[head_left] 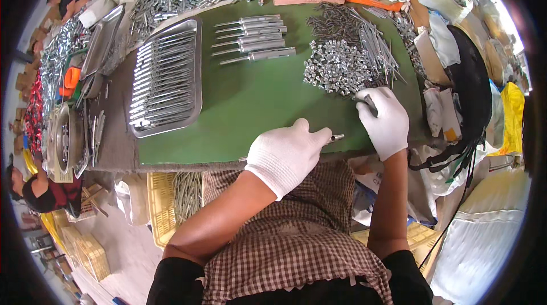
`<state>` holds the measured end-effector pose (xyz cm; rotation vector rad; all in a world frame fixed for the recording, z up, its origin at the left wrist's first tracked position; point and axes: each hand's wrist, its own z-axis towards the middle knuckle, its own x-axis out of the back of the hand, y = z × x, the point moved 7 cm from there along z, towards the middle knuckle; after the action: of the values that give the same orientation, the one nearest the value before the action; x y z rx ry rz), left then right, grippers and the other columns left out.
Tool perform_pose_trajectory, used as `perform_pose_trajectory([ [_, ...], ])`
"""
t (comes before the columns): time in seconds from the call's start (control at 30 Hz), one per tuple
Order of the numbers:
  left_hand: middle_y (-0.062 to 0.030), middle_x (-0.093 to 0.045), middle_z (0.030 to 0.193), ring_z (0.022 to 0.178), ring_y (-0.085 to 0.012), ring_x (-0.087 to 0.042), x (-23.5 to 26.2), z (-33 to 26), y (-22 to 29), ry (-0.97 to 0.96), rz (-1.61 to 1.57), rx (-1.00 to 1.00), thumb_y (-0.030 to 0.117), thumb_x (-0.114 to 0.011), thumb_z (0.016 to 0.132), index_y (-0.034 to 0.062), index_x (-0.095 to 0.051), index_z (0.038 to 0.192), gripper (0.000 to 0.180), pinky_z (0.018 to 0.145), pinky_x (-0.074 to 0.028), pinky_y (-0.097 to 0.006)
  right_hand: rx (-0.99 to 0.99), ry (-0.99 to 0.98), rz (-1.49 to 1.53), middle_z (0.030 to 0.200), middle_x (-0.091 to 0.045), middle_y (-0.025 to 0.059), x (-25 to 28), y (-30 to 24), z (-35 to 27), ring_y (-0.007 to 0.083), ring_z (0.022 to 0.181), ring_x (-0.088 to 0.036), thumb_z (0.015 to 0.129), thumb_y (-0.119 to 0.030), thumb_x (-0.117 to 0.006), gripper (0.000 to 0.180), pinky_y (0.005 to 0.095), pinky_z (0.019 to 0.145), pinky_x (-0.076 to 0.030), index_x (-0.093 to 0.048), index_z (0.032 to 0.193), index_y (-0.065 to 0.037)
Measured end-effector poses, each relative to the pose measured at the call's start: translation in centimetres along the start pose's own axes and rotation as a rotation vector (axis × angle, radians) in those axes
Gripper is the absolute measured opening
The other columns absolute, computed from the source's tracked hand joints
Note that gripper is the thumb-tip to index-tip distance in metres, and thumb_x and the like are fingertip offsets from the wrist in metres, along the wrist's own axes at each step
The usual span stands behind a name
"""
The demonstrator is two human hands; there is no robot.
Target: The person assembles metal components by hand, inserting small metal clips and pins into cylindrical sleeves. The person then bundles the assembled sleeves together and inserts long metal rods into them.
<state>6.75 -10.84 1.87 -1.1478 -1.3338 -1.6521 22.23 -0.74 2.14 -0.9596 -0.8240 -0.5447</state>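
Head view: left hand (288,154) fingers clamped on a slim metal rod (335,138) near the table (245,105) front edge; right hand (386,120) fingers pinch a small dark metal part (369,104) beside the heap of small shiny pieces (336,68). The rod looks stiff, light, likely slick; grip mid-shaft. Open green mat sits between the hands and the row of finished rods (253,40); tray (166,80) left.

A desk (250,111) covered with a green mat fills the middle of the view, lit by bright daylight from the upper right. Below its near edge stands a yellow plastic crate (162,208) on a pale concrete floor (128,248). Cardboard boxes (25,77) line the left side. White sacks (484,236) lie at right.
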Motion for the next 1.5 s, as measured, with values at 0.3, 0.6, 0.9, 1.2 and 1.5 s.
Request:
perform_pose_trajectory([
  [0.3,-0.0086,-0.051,0.076,0.06,-0.0271,-0.06,0.0,0.1,0.0,-0.034,-0.014,0.008,0.021,-0.058,0.087,0.0209,-0.062,0.103,0.016,0.052,-0.05,-0.04,0.063,-0.027,-0.031,0.083,-0.062,0.0088,0.1,-0.6,0.2,0.0273,0.075,-0.064,0.079,-0.013,-0.068,0.008,0.0372,0.064,-0.048,-0.067,0.087,-0.011],
  [0.6,-0.0089,-0.052,0.077,0.061,-0.0283,-0.06,0.0,0.0,0.0,-0.035,-0.011,0.009,0.021,-0.059,0.085,0.0186,-0.061,0.103,0.019,0.053,-0.051,-0.041,0.187,-0.143,0.153,0.084,-0.065,0.0071,-0.3,-4.6,-4.0,0.0265,0.071,-0.065,0.074,-0.006,-0.07,0.013,0.0342,0.062,-0.052,-0.067,0.086,-0.012],
  [0.9,-0.0074,-0.051,0.075,0.058,-0.0257,-0.06,0.0,-0.1,0.1,0.021,-0.002,-0.031,0.018,-0.061,0.082,0.0179,-0.062,0.105,0.023,0.05,-0.05,-0.039,-0.027,-0.206,0.256,0.083,-0.065,0.0085,-1.3,-3.8,-4.1,0.0297,0.07,-0.064,0.075,-0.008,-0.069,0.01,0.0365,0.061,-0.051,-0.067,0.084,-0.01],
  [1.2,-0.0068,-0.051,0.074,0.054,-0.0229,-0.06,0.0,-0.4,0.4,0.057,0.067,-0.073,0.015,-0.062,0.079,0.0214,-0.064,0.117,0.039,0.047,-0.049,-0.037,0.08,-0.298,0.103,0.078,-0.061,0.012,-1.2,-4.5,-3.2,0.0334,0.07,-0.062,0.076,-0.012,-0.067,0.008,0.0415,0.059,-0.048,-0.061,0.08,-0.007],
  [1.5,-0.0079,-0.054,0.075,0.055,-0.0236,-0.062,-0.4,-0.3,0.3,-0.032,0.147,-0.055,0.017,-0.056,0.085,0.0214,-0.058,0.125,0.04,0.048,-0.051,-0.038,0.04,-0.286,0.168,0.081,-0.06,0.0103,-1.5,-3.7,-3.7,0.0298,0.069,-0.06,0.076,-0.009,-0.069,0.015,0.0391,0.06,-0.048,-0.059,0.086,-0.007],
])
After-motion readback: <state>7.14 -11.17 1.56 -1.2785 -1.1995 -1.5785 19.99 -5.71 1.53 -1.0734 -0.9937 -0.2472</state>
